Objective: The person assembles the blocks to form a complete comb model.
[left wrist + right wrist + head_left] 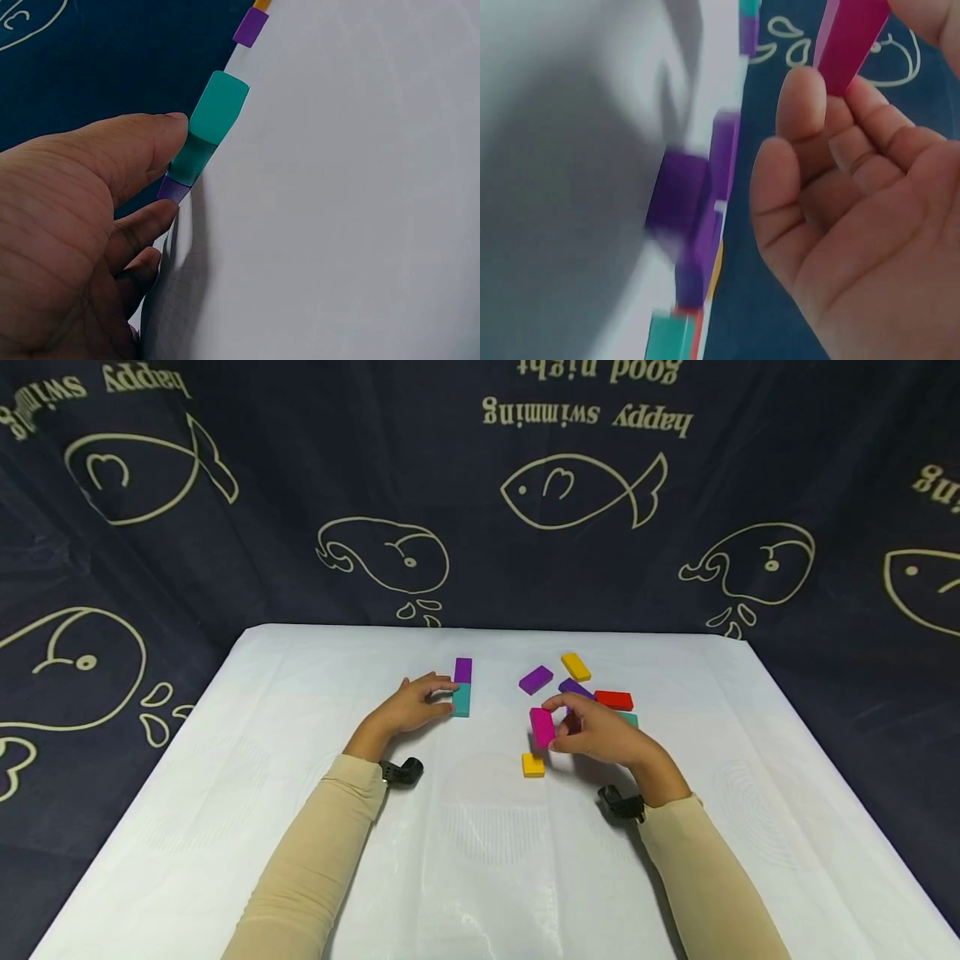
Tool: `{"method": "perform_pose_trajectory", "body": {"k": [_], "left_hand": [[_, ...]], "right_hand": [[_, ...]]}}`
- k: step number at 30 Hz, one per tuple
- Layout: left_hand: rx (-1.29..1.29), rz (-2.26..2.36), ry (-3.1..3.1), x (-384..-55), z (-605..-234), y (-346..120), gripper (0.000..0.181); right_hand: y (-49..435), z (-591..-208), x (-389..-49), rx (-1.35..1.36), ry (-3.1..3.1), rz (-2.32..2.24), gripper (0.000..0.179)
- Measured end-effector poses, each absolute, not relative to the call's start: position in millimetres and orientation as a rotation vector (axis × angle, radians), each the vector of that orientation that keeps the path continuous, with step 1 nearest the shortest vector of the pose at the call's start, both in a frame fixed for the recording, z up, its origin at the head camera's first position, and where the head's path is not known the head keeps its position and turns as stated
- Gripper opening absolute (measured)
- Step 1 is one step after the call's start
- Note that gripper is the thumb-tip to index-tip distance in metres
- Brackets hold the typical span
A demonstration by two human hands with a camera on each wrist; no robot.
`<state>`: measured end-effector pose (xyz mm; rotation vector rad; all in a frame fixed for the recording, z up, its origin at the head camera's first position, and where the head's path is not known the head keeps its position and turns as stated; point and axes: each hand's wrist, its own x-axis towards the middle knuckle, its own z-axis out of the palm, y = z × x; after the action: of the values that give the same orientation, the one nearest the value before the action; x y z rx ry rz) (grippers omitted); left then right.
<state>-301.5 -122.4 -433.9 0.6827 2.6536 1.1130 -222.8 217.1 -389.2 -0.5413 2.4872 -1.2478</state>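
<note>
In the head view, my right hand (600, 729) pinches a magenta block (542, 727) between thumb and fingertips, over the table. The right wrist view shows that magenta block (847, 45) at the fingertips. My left hand (415, 704) rests at the left side of a teal block (461, 702), thumb and index fingertip right at its edge. End to end with the teal block, on its far side, lies a purple block (463, 670). In the left wrist view the thumb overlaps the side of the teal block (219, 105), with loosely bent fingers below.
A yellow block (533, 766) lies just nearer than the magenta one. Beyond my right hand are a loose purple block (536, 680), another yellow block (576, 667), a darker purple block (576, 688), a red block (613, 700) and a partly hidden teal block (628, 719). Dark printed cloth (465, 485) hangs behind the white table (480, 877).
</note>
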Motion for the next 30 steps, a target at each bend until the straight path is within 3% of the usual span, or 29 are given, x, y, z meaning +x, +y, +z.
{"method": "perform_pose_trajectory", "body": {"k": [20,30], "left_hand": [[0.703,1.113,2.648,-304.5,-438.1,-123.2,0.045],[0.695,1.113,2.658,-305.8,-439.9,-123.9,0.045]], "right_hand": [[119.0,-403.8,-233.4,-0.411,2.446,-1.366,0.051],[97.1,-421.4,-232.4,-0.337,2.350,-1.528,0.049]]}}
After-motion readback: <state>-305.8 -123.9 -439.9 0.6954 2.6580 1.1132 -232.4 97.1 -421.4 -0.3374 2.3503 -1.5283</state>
